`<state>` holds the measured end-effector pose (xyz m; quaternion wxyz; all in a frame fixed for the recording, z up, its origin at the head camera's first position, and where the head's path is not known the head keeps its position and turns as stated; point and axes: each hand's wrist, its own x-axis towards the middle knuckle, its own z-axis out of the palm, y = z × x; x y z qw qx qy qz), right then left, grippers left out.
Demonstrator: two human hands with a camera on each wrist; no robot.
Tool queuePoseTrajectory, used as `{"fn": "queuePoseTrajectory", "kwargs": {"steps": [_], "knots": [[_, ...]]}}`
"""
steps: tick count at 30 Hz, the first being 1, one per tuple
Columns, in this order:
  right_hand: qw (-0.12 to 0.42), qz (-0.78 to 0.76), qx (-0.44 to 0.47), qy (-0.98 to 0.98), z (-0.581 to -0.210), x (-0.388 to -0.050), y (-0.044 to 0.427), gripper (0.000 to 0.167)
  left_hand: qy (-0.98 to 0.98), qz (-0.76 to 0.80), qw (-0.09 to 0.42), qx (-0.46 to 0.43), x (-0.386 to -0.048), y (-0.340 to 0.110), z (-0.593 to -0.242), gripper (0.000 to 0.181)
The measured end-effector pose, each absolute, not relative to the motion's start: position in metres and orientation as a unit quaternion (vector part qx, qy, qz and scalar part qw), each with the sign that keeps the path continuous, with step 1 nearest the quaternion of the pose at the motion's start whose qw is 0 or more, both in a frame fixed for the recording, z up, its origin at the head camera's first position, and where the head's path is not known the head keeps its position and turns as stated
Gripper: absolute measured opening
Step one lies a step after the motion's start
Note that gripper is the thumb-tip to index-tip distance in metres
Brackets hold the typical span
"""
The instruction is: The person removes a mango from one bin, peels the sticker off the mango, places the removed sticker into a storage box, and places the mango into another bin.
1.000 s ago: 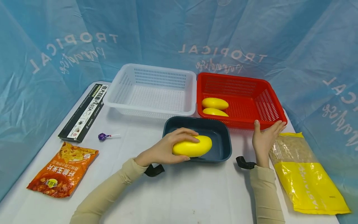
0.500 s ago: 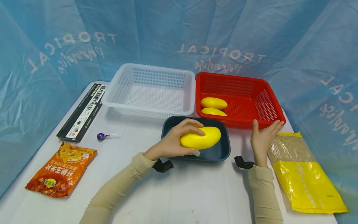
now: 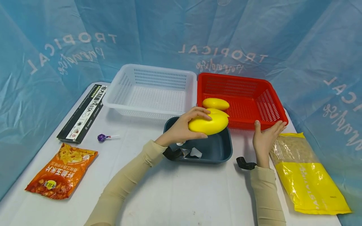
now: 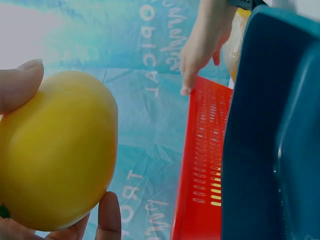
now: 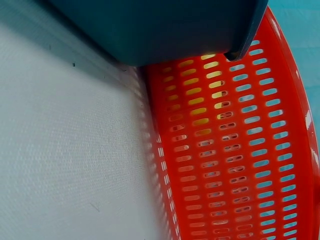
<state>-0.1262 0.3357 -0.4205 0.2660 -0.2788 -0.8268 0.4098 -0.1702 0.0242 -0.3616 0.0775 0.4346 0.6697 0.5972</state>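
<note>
My left hand [image 3: 185, 125] grips a smooth yellow mango [image 3: 210, 124], thumb below and fingers over the top. It hangs above the dark blue bin [image 3: 217, 153], close to the near rim of the red basket [image 3: 246, 124]. In the left wrist view the mango [image 4: 60, 150] fills the left side, with a small green spot low on it. Another yellow mango [image 3: 216, 103] lies inside the red basket, and one more beside it is partly hidden by the held one. My right hand [image 3: 266, 138] touches the basket's near right rim with its fingers extended.
Small white and silvery pieces [image 3: 195, 153] lie in the bin. A white basket [image 3: 158, 111] stands left of the red one. Further left are a black pasta box [image 3: 83, 114], a purple lollipop [image 3: 102, 137] and an orange chip bag [image 3: 63, 172]. At right lies a yellow pasta bag [image 3: 314, 185].
My left hand has carried the mango up and to the right, from over the bin's front toward the red basket. Pieces in the bin have come into sight. The right hand stays put.
</note>
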Motion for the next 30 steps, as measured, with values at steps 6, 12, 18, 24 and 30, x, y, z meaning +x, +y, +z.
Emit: {"fn": "queuePoseTrajectory", "kwargs": {"steps": [6,12,18,24,30], "knots": [[0.268,0.411,-0.280,-0.825,-0.421,-0.126,0.336,0.091,0.670,0.608,0.081,0.419,-0.186,0.036,-0.355,0.046],[0.265,0.412,-0.281,-0.825,-0.421,-0.126,0.335,0.091,0.671,0.617,0.077,0.404,-0.202,0.046,-0.353,0.046],[0.266,0.411,-0.280,-0.826,-0.421,-0.126,0.335,0.092,0.669,0.624,0.082,0.395,-0.220,0.056,-0.351,0.046],[0.265,0.409,-0.282,-0.826,-0.421,-0.127,0.335,0.093,0.680,0.621,0.096,0.379,-0.233,0.064,-0.348,0.047],[0.269,0.410,-0.280,-0.825,-0.422,-0.126,0.335,0.093,0.685,0.629,0.135,0.342,-0.246,0.072,-0.344,0.047]]}}
